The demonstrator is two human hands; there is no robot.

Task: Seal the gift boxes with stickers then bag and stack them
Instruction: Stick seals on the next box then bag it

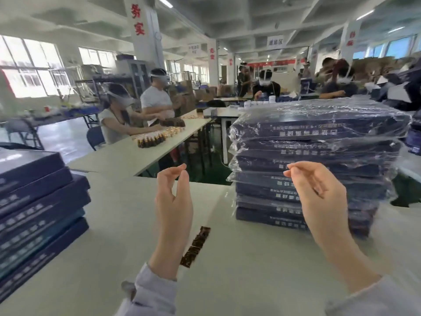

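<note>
Plastic bags were seen in the head view around each dark blue box of the right stack (314,160), so these were judged finished. The left hand (173,201) and right hand (319,190) were held raised above the table (127,215), fingers loosely bent, nothing gripped. Unbagged boxes (41,201) were piled at the left, probably waiting. A sticker strip (197,245) was laid between the hands, within reach.

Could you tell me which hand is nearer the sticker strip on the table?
Left: the left hand hovers just left of the sticker strip; the right hand is farther right, before the bagged boxes.
</note>
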